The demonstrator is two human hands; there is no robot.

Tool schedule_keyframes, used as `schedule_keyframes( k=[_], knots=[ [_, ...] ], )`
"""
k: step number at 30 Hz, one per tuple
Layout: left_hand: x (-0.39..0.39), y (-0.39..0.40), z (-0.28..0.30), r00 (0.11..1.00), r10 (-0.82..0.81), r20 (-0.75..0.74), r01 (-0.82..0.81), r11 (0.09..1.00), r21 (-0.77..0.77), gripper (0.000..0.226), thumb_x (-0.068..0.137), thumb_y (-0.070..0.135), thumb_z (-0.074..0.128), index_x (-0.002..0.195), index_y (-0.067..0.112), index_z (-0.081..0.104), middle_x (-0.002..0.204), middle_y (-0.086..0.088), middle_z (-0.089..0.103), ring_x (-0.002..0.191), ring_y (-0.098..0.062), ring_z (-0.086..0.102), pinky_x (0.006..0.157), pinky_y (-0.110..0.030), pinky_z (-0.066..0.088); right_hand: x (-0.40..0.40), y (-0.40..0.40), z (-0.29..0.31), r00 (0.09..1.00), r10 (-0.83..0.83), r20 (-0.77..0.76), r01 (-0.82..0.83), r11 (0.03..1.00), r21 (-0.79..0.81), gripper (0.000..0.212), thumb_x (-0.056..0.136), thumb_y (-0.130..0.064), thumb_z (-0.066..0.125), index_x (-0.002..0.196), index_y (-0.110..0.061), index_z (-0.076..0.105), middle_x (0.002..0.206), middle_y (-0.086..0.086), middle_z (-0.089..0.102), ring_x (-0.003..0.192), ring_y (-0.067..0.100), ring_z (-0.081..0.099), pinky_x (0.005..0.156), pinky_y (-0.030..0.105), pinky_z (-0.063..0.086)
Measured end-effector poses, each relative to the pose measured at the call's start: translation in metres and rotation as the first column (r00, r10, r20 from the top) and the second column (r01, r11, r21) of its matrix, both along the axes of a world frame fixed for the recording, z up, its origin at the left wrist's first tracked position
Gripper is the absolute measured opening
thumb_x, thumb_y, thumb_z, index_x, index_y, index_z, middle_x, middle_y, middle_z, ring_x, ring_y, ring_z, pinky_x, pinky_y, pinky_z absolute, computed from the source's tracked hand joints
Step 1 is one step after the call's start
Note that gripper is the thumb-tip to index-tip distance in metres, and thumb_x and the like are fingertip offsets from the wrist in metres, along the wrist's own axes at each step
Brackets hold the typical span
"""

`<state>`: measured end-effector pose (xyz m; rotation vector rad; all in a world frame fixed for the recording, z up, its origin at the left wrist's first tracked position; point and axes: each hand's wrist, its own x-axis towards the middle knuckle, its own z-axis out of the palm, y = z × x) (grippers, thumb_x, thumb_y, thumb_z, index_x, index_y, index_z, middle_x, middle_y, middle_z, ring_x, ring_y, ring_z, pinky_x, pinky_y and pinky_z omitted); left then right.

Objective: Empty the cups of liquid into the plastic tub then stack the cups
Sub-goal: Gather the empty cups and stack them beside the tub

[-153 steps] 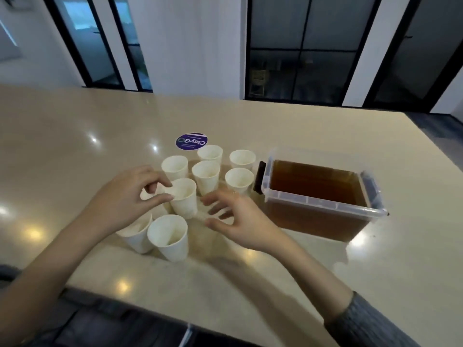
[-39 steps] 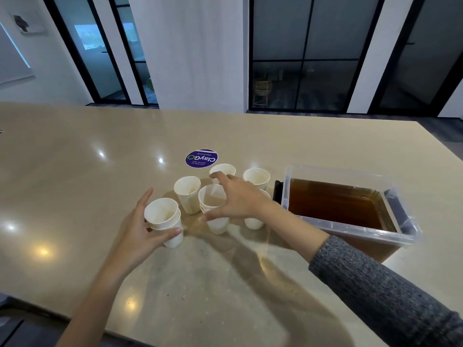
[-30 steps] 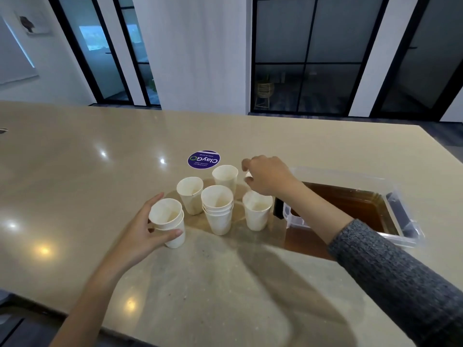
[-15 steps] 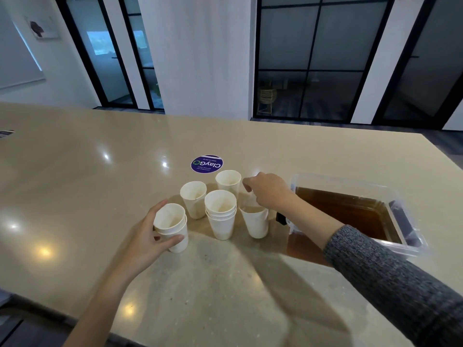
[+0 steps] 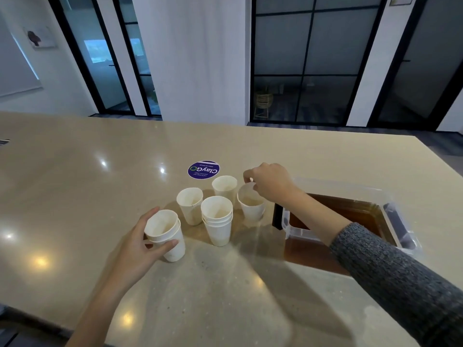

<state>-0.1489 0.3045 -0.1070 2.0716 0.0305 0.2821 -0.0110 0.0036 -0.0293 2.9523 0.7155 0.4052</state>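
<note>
Since half a second back, not much had shifted: the right hand (image 5: 269, 182) had stayed at the rim of the cup next to the tub, and the left hand (image 5: 142, 244) had kept its hold on the nearest stack.

Closest to the camera, the left hand was wrapped around a short stack of white paper cups (image 5: 166, 234) standing on the beige desk (image 5: 75, 186), thumb across the front and fingers round the back. Just right of that stood a taller stack of cups (image 5: 218, 222), upright and not touched by either hand. A single cup (image 5: 190, 205) sat behind and between those two stacks.

A bit further over, the right hand, with a grey knit sleeve (image 5: 400, 276) on its arm, pinched the far rim of another cup (image 5: 250, 205), fingers curled tight on the edge. That cup was just beside the clear plastic tub (image 5: 350, 189), which held brown liquid and had a black handle clip at each end. The arm crossed over the tub's near corner.

One more cup (image 5: 224, 187) stood behind the group, and past it a round purple ClayGo sticker (image 5: 203, 169) lay flat on the desk.
</note>
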Motion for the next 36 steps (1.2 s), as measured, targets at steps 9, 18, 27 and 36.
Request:
schedule_keyframes(
  k=[9, 18, 27, 36],
  knots=[
    [-0.006, -0.050, 0.095, 0.966, -0.109, 0.234, 0.099, 0.994, 0.056, 0.080, 0.065, 0.034, 0.081, 0.136, 0.045, 0.045, 0.128, 0.019, 0.057, 0.110, -0.005, 0.060, 0.088, -0.025, 0.048, -0.030, -0.057, 0.061, 0.999, 0.046, 0.013, -0.047, 0.889, 0.455, 0.034, 0.090, -0.024, 0.066, 0.120, -0.026, 0.049, 0.099, -0.009, 0.069, 0.076, 0.015, 0.059, 0.068, 0.038, 0.055],
    [0.026, -0.200, 0.127, 0.832, -0.504, 0.232, 0.503, 0.862, 0.064, 0.077, 0.067, 0.052, 0.080, 0.134, 0.049, 0.043, 0.125, 0.030, 0.050, 0.115, -0.007, 0.055, 0.093, -0.033, 0.052, -0.131, -0.201, 0.080, 0.992, -0.113, 0.048, 0.063, 0.801, 0.595, 0.016, 0.084, -0.026, 0.073, 0.100, -0.025, 0.072, 0.088, -0.018, 0.063, 0.077, 0.002, 0.060, 0.064, 0.004, 0.046],
    [0.023, -0.411, 0.121, 0.540, -0.836, 0.096, 0.830, 0.548, 0.105, 0.089, 0.069, 0.046, 0.080, 0.143, 0.044, 0.031, 0.136, 0.021, 0.042, 0.123, -0.007, 0.045, 0.092, -0.010, 0.040, -0.274, -0.390, 0.057, 0.799, -0.600, -0.030, 0.445, 0.558, 0.701, 0.013, 0.082, -0.023, 0.075, 0.092, -0.017, 0.070, 0.081, -0.007, 0.068, 0.069, 0.010, 0.066, 0.058, 0.018, 0.049],
    [0.003, -0.612, 0.091, 0.307, -0.945, -0.109, 0.951, 0.302, 0.066, 0.070, 0.074, 0.015, 0.079, 0.131, 0.026, 0.041, 0.118, 0.002, 0.056, 0.104, -0.016, 0.056, 0.074, -0.024, 0.049, -0.365, -0.564, 0.018, 0.535, -0.813, -0.229, 0.684, 0.258, 0.682, 0.015, 0.083, -0.013, 0.075, 0.096, -0.016, 0.070, 0.088, -0.004, 0.067, 0.079, 0.015, 0.062, 0.064, 0.011, 0.041]
  ],
)
